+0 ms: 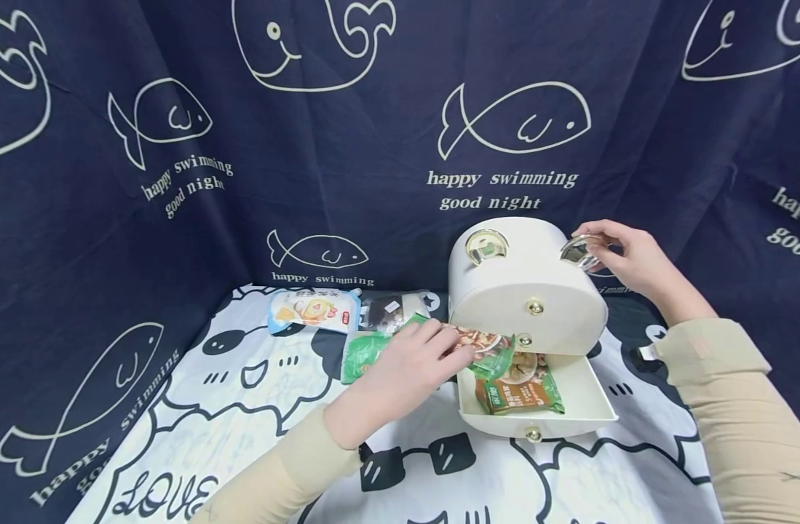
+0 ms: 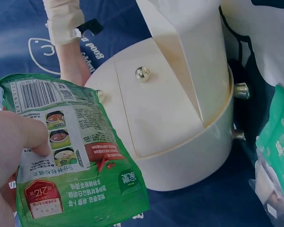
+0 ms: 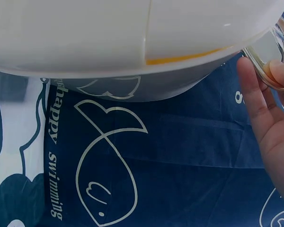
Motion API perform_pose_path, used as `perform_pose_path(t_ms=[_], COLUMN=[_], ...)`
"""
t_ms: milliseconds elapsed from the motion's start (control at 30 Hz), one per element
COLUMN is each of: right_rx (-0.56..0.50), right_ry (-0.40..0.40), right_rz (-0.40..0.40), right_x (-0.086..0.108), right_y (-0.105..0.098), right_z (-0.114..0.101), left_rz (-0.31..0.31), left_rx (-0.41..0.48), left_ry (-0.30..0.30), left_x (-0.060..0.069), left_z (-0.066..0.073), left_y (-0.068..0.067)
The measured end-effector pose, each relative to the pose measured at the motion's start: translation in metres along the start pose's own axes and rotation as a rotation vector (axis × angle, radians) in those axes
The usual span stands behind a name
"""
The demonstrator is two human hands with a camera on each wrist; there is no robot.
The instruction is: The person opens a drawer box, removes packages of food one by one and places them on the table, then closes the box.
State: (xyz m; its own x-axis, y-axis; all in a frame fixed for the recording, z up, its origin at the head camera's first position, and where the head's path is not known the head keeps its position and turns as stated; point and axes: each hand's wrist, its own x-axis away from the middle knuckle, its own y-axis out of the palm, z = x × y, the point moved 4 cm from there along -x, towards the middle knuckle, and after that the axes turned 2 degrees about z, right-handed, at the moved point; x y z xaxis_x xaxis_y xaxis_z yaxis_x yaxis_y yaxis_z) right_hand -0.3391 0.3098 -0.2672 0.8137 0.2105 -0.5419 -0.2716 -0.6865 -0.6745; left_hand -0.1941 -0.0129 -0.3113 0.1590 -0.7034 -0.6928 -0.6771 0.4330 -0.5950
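My left hand (image 1: 409, 371) grips a green food packet (image 1: 488, 351) in front of a white rounded drawer box (image 1: 527, 262). In the left wrist view, small print, a barcode and pictures show on the packet's face (image 2: 99, 189). The box's bottom drawer (image 1: 592, 397) is pulled out, and an orange and green packet (image 1: 524, 389) lies inside it. My right hand (image 1: 625, 258) pinches the shiny gold-rimmed disc (image 1: 578, 249) at the box's upper right. In the right wrist view, thumb and fingers meet at the disc's edge, partly cut off by the frame.
Left of the box lie a blue and white packet (image 1: 314, 309), a clear packet with dark contents (image 1: 391, 311) and another green packet (image 1: 362, 355). A second gold-rimmed disc (image 1: 487, 247) sits on the box's upper left. A dark blue curtain (image 1: 373, 175) hangs behind.
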Motion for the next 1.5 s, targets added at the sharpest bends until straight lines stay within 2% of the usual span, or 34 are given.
perform_pose_path(t_ms=[200,333,633,1033,1500], right_rx=[-0.017,-0.013,0.004,0.024,0.020], right_ry=[-0.009,-0.012,0.023,0.039,0.048], right_rz=[0.005,0.009,-0.005,-0.009,-0.007], right_x=[0.000,0.000,0.001,0.001,0.001], right_y=[0.000,0.000,0.000,0.001,0.001], right_z=[-0.002,-0.002,0.000,0.000,0.001], left_rz=[0.049,0.060,0.000,0.023,-0.040], left_rx=[0.009,0.006,0.003,-0.050,-0.076], left_ry=[-0.003,-0.016,-0.072,-0.112,-0.162], left_x=[0.010,0.018,0.039,0.065,0.099], left_z=[-0.006,-0.012,-0.027,-0.044,-0.063], left_y=[-0.006,-0.009,-0.009,-0.008,-0.012])
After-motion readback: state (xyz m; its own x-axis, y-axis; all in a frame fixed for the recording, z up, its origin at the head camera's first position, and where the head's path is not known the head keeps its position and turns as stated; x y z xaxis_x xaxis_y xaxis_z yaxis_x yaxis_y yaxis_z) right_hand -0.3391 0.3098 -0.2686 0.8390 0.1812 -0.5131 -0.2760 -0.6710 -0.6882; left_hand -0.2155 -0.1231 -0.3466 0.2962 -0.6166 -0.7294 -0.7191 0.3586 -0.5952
